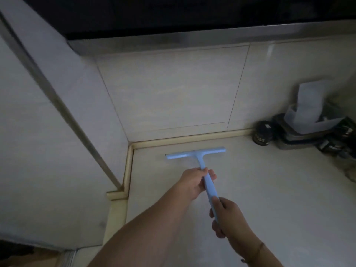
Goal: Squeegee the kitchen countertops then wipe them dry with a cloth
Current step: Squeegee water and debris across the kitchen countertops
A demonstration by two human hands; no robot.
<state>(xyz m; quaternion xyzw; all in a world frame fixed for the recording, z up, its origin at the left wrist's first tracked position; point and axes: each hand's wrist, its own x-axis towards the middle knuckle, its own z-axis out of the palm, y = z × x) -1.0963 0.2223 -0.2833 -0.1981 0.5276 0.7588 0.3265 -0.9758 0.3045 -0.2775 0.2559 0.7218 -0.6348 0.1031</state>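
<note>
You stand over a pale desk that fills the lower right of your view and runs back into a corner of tiled wall. A cream sealing strip edges the desk along the back wall and turns down its left side. Above the tiles a dark cabinet underside spans the top of the view.

At the far right, against the back wall, sits a cluster of dark containers with a pale translucent tub resting on top; the blur hides finer detail. A small dark round jar stands just to their left, near the strip.

Your light blue squeegee lies with its blade flat on the desk close to the back corner, the blade running roughly parallel to the back strip and just short of it. Its handle slants back toward you.

Your left hand has its fingers wrapped around the upper handle, just below the blade. Your right hand has its fingers closed around the lower end of the handle.
</note>
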